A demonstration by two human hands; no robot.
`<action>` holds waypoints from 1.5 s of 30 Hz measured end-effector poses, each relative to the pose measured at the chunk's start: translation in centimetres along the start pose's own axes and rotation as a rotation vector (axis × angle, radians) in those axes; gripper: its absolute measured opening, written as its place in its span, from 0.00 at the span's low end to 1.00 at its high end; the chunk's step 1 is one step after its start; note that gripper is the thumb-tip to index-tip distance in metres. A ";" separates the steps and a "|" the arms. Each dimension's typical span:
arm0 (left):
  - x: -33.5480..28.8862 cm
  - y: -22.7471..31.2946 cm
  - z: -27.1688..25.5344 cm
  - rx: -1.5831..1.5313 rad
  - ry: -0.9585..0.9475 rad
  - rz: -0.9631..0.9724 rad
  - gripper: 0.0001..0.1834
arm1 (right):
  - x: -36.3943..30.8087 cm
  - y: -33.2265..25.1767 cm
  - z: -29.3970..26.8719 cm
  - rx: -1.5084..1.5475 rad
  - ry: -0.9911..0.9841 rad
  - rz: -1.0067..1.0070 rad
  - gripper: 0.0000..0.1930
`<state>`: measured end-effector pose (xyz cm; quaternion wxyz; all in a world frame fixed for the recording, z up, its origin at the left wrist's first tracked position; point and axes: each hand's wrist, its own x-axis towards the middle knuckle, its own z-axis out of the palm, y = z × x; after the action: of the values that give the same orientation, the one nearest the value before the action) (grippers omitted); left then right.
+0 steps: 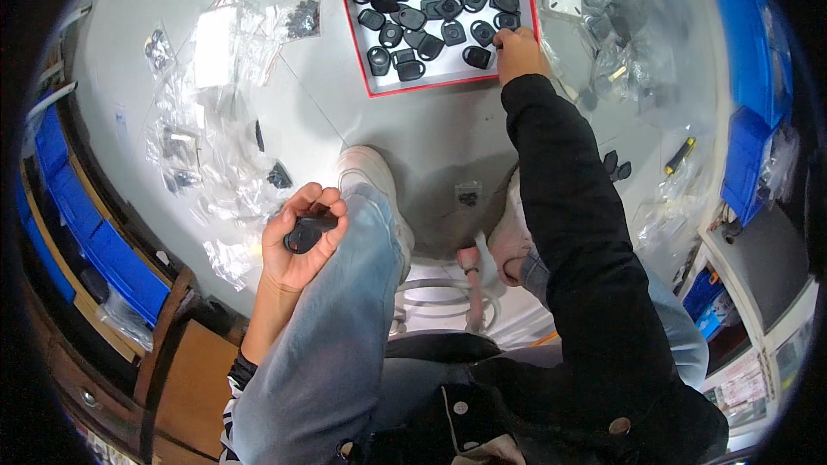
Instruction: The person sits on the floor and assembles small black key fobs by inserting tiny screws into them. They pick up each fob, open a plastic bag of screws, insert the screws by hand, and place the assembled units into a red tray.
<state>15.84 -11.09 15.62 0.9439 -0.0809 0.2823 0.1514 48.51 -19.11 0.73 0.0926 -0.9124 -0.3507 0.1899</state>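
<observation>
One black fob (306,235) is in our left hand (301,250), just beside our left trouser leg (345,293) as we look down. The fingers of this hand are curled and clamped around the fob, so we see only a part of its dark surface.

Many other black fobs (453,32) lie loosely in a shallow tray (435,86), which has a white bottom and a red rim. Most of them lie flat, and some overlap. Our right hand (520,56) is at the near right corner of this tray, and its fingertips reach inside, next to a fob. The fingers there are bent and near each other, but we cannot tell whether they grip something.

The tray stands on the grey floor (422,133), in front of our pale shoes (370,168). A small clear bag (468,196) with dark bits lies between the shoes. On our left, we see a spread of crumpled plastic bags (228,133); on our right there are more clear bags (633,69), and a yellow and black tool (680,157). Farther out, blue bins (65,194) stand at the left side, and other blue containers (751,60) at the right side.
</observation>
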 end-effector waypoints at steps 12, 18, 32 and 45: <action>0.1 0.5 -0.3 -0.044 -0.054 0.018 0.20 | 1.2 -0.5 0.8 -0.149 -0.016 0.018 0.06; 0.0 0.8 -0.2 -0.068 -0.018 0.041 0.20 | 1.8 -0.3 1.2 -0.248 -0.108 0.068 0.08; 1.6 1.7 8.4 0.086 -0.240 0.236 0.27 | -11.8 -12.0 -12.0 1.925 -0.608 0.178 0.04; -10.1 -4.4 19.8 0.111 -0.362 0.196 0.22 | -25.1 -17.8 -25.8 2.015 -0.593 -0.078 0.14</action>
<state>19.35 -12.96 37.94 0.9630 0.0274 0.1224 0.2386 31.20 -23.83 36.64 0.7253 -0.3182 -0.0683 0.6066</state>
